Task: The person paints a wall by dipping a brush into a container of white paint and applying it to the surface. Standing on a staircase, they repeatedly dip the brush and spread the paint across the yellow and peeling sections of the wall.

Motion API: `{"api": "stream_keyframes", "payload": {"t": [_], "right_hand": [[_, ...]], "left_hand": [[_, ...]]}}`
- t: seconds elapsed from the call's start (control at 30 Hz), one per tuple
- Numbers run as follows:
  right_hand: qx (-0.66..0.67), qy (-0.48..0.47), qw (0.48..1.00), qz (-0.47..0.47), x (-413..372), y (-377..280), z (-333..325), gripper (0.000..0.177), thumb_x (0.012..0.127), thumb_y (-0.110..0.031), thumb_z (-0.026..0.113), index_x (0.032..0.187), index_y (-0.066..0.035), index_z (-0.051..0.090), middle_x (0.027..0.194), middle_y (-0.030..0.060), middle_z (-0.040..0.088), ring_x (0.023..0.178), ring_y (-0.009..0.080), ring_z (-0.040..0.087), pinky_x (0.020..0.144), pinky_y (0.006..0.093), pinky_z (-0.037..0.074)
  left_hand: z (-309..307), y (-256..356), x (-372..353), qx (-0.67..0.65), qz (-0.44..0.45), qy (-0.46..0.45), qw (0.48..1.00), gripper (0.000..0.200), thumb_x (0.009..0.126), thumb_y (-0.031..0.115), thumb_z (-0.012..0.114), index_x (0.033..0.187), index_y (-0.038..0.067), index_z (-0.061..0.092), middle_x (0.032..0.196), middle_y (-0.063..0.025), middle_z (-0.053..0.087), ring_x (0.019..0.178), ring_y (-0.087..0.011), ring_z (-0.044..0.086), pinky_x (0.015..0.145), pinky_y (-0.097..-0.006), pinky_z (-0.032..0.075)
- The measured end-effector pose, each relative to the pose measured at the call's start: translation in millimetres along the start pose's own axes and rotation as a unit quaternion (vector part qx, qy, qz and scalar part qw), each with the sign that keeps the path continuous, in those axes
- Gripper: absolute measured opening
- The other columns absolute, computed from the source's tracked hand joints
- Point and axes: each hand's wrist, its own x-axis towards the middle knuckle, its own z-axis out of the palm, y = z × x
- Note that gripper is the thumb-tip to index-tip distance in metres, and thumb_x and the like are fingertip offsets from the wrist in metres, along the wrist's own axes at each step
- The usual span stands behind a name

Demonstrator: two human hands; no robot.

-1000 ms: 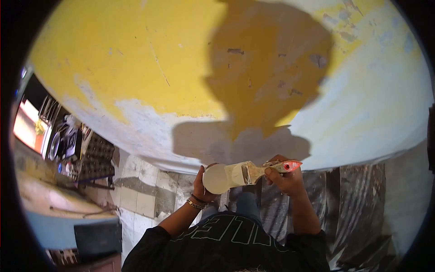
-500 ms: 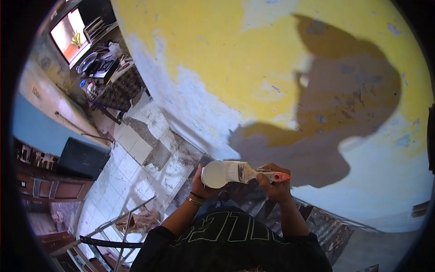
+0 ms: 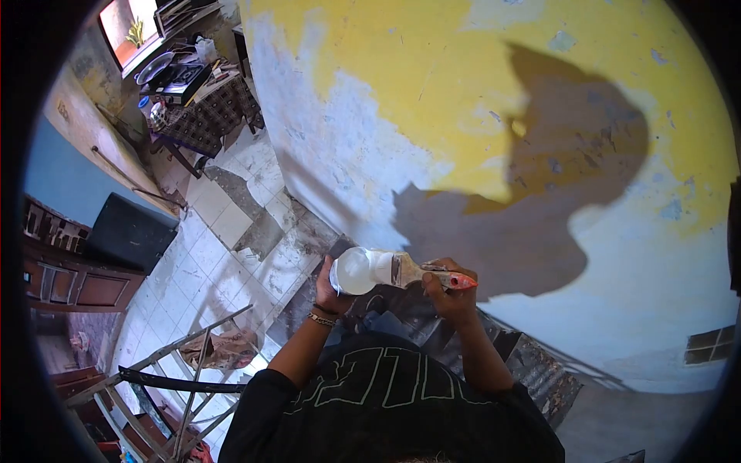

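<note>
My left hand point(image 3: 327, 287) is wrapped round the side of a round white paint container point(image 3: 336, 272), which holds whitish liquid point(image 3: 356, 270). In my right hand point(image 3: 451, 297) is a wide paintbrush point(image 3: 409, 272) with a worn handle and a red tip. Its pale bristles point(image 3: 381, 267) point left and overlap the container's right rim. Both hands are in front of my chest, close to a wall point(image 3: 432, 92) of patchy yellow and white paint. My shadow point(image 3: 571, 147) falls across that wall.
A metal ladder-like frame point(image 3: 185, 378) stands at lower left. Farther back, a cloth-covered table point(image 3: 204, 116) carries a stove point(image 3: 181, 81) and a pan point(image 3: 154, 68). Corrugated sheets point(image 3: 532, 386) lie along the wall's foot. The tiled floor point(image 3: 181, 278) is paint-smeared; a dark box-like object point(image 3: 131, 231) is at left.
The view has shifted, and both hands, container and brush appear slightly higher and further left. The bristles now reach over the container's rim onto its opening. Both grips are unchanged.
</note>
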Motion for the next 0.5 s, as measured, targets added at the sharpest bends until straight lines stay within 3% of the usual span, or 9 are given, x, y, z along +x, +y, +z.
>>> {"api": "stream_keyframes", "payload": {"t": [0.1, 0.3, 0.5], "right_hand": [[-0.023, 0.004, 0.999, -0.043, -12.4, 0.1, -6.2, 0.013, 0.088, -0.01, 0.063, 0.089, 0.003, 0.063, 0.066, 0.0041, 0.063, 0.057, 0.0083, 0.059, 0.054, 0.0232, 0.047], [0.007, 0.003, 1.0, 0.013, -20.6, -8.0, -29.3, 0.014, 0.088, -0.01, 0.063, 0.089, 0.004, 0.063, 0.068, 0.0053, 0.063, 0.058, 0.0093, 0.06, 0.054, 0.0232, 0.049], [-0.024, 0.023, 0.999, -0.024, -25.9, -6.8, -52.1, 0.016, 0.088, -0.012, 0.064, 0.09, 0.004, 0.063, 0.071, 0.0065, 0.064, 0.061, 0.011, 0.061, 0.058, 0.0254, 0.051]], "left_hand": [[-10.5, -4.6, -7.3, -0.015, -0.012, -0.014, 1.0, 0.068, 0.095, 0.062, 0.036, 0.136, 0.009, 0.05, 0.131, -0.0104, 0.058, 0.12, -0.0287, 0.055, 0.102, -0.0461, 0.043], [-2.2, -21.9, -3.3, -0.026, -0.022, 0.003, 0.999, 0.063, 0.094, 0.061, 0.039, 0.134, 0.014, 0.052, 0.13, -0.0083, 0.058, 0.118, -0.0271, 0.056, 0.099, -0.0455, 0.045], [27.5, -30.2, 8.1, -0.024, -0.047, -0.025, 0.998, 0.063, 0.094, 0.062, 0.04, 0.136, 0.015, 0.05, 0.13, -0.0085, 0.058, 0.118, -0.0285, 0.056, 0.096, -0.0472, 0.047]]}}
